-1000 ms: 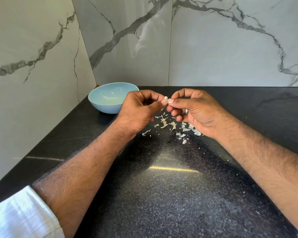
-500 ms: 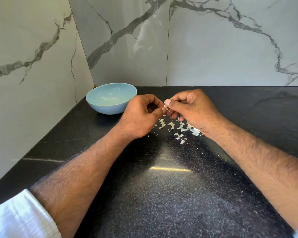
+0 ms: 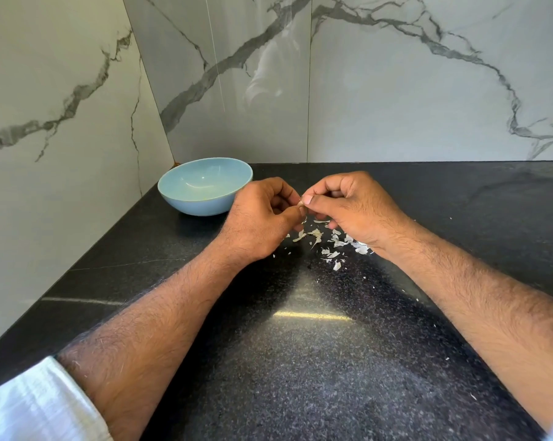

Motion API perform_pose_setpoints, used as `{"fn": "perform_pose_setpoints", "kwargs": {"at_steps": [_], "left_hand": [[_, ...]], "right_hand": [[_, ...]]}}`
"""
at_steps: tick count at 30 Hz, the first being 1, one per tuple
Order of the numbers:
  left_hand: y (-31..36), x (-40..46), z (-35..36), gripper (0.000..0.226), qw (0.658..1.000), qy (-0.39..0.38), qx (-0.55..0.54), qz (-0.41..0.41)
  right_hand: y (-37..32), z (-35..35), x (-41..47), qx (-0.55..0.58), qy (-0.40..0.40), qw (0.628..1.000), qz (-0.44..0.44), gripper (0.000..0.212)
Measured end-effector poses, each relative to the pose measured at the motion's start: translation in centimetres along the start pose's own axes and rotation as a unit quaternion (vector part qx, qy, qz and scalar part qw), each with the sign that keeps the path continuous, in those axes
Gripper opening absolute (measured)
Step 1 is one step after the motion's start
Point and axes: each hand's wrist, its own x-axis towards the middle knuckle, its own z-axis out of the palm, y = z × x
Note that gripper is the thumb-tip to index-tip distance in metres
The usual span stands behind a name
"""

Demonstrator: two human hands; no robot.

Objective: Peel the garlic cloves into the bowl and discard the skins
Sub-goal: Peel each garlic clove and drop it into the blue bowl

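Both hands meet above the black speckled surface [image 3: 300, 361], a bit fwd of centre; the left hand [image 3: 259, 218] and right hand [image 3: 351, 205] come together at the fingertips, w/ a small pale garlic clove [image 3: 300, 202] pinched between them. Left fingers [image 3: 281, 189] are curled tight, thumb pressed in toward the clove; right fingers [image 3: 319, 189] also curled, thumb laid along the clove's right side, nail showing. The clove is mostly hidden by the fingertips, so how much skin is on it I can't tell.

Under and just behind the hands lie the skins [image 3: 330, 243]: thin whitish flakes scattered on the surface, thickest below the right hand, some partly covered by that wrist; a few tiny specks lie farther out to the right and toward the near edge.

The bowl [image 3: 205, 186] is light blue, upright, on the surface at the back left near the corner where the two walls meet; just beside the left hand's knuckles, not clearly touching. What shows of its inside looks bare, only a highlight on the glaze; no cloves visible in it.

Both forearms are bare, reaching in from the bottom corners; a white sleeve [image 3: 39, 405] is rolled up at lower left. Walls [image 3: 412, 90] are white marble-look panels w/ grey veins; a bright streak of reflected light lies on the surface between the forearms.
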Motion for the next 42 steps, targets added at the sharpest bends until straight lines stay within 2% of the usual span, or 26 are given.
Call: {"fn": "perform_pose_setpoints", "kwargs": {"at_steps": [3,8,15,30,42], "left_hand": [[0.2,-0.1,-0.1,0.008,1.0,-0.002,-0.026,-0.015],[-0.1,0.1,-0.2,0.003,1.0,0.014,-0.008,-0.001],[-0.3,0.2,-0.2,0.005,0.999,0.029,0.023,0.02],[0.0,0.1,0.1,0.011,0.997,0.048,0.037,-0.048],[0.3,-0.3,0.6,0.014,0.995,0.061,0.078,-0.012]], "right_hand": [[0.3,-0.4,0.1,-0.037,0.005,0.999,-0.026,0.007],[0.5,-0.7,0.2,-0.104,0.004,0.992,-0.066,0.006],[0.6,-0.5,0.1,-0.116,-0.007,0.99,-0.081,0.005],[0.1,-0.1,-0.2,-0.177,0.0,0.98,-0.092,0.01],[0.4,0.3,-0.1,-0.227,0.002,0.967,-0.113,0.011]]}}
